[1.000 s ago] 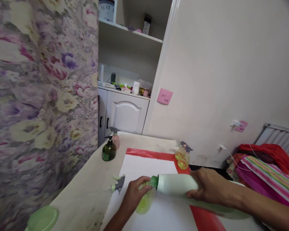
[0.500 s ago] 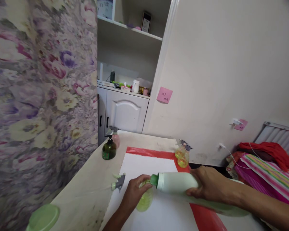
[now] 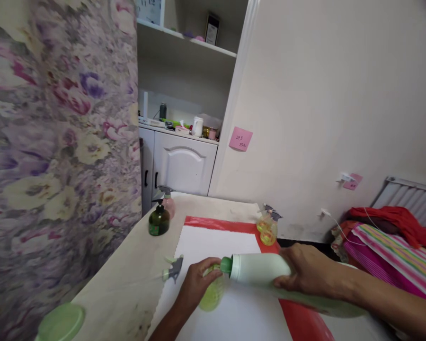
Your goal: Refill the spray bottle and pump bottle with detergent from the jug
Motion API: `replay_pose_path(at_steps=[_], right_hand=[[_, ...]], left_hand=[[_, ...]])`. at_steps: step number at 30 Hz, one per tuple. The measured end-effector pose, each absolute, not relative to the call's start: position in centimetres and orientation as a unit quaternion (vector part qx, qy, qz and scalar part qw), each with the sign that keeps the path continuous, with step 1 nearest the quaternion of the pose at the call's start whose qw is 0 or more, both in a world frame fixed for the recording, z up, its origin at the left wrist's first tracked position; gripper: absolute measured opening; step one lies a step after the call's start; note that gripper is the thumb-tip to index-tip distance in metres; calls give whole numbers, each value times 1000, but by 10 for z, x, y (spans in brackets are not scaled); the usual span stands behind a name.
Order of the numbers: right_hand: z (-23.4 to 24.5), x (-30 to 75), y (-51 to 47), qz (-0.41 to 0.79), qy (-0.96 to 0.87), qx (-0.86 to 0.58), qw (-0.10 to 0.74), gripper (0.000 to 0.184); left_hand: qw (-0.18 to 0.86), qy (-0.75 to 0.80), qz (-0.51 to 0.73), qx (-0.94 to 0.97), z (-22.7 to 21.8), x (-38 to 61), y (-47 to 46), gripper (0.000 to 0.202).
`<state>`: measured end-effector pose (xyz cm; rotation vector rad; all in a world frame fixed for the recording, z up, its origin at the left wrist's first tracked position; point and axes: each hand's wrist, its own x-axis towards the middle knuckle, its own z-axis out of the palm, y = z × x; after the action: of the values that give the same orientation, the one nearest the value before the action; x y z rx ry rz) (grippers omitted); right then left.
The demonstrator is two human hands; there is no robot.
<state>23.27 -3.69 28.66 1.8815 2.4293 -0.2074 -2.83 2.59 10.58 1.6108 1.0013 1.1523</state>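
Observation:
My right hand (image 3: 307, 275) grips a large white bottle (image 3: 259, 270) with a green neck, tipped on its side so the spout meets the mouth of a small yellow-green bottle (image 3: 210, 293). My left hand (image 3: 198, 283) is wrapped round that small bottle, which stands on a white sheet (image 3: 213, 246) over a red mat (image 3: 220, 223). A loose spray-trigger head (image 3: 173, 270) lies on the table just left of my left hand.
A dark green pump bottle (image 3: 158, 221) and a pink spray bottle (image 3: 169, 204) stand at the table's far left. Two yellow spray bottles (image 3: 268, 229) sit at the far right edge. A green lid (image 3: 61, 322) lies near left. Floral curtain (image 3: 57, 156) hangs left; bedding (image 3: 394, 246) lies right.
Nothing has moved on the table; both hands hold the bottles as before. Only the view has shifted slightly to the right.

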Motion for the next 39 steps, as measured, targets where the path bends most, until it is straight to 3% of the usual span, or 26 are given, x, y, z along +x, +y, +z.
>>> replay_pose_path(at_steps=[20, 39], right_hand=[[292, 230, -38, -69, 790, 609, 36, 34], [288, 233, -36, -35, 797, 600, 56, 45]], left_hand=[[442, 415, 453, 653, 107, -28, 25, 18], [441, 426, 452, 648, 110, -27, 25, 19]])
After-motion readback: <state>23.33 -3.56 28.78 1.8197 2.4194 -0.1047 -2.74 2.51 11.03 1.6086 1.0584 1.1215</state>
